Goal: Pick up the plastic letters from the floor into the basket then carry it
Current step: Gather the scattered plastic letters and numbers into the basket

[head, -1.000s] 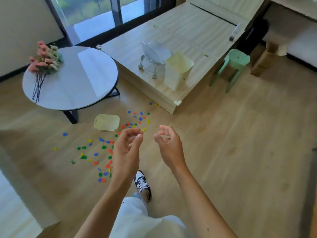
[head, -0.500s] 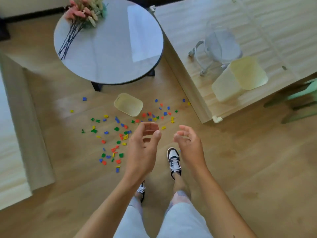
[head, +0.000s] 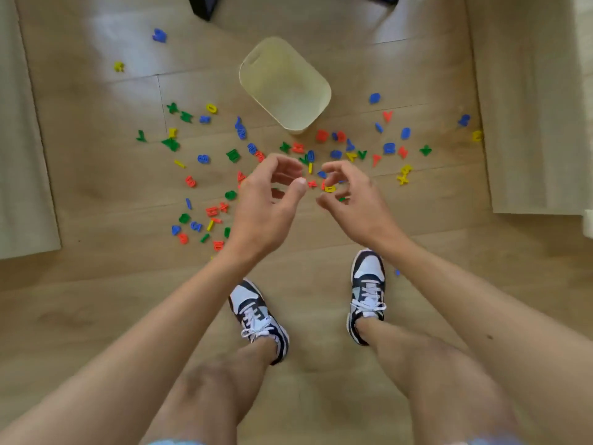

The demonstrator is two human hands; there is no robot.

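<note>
1. The left hand (head: 266, 203) hangs above the wooden floor (head: 321, 380) with its fingers curled and spread apart; it holds nothing.
2. The right hand (head: 356, 200) is just beside it, also half curled with thumb and fingers apart, and holds nothing.
3. The plastic letters (head: 234, 155) lie scattered on the floor under and beyond both hands, more of them to the left, some to the right.
4. A yellow letter (head: 330, 188) and a red piece (head: 312, 184) lie in the gap between the two hands, lower than the fingertips.
5. The pale yellow basket (head: 285, 83) stands on the floor beyond the hands, apart from them, with letters around its near corner.
6. Two black and white sneakers (head: 367, 293) stand near, below the forearms.
</note>
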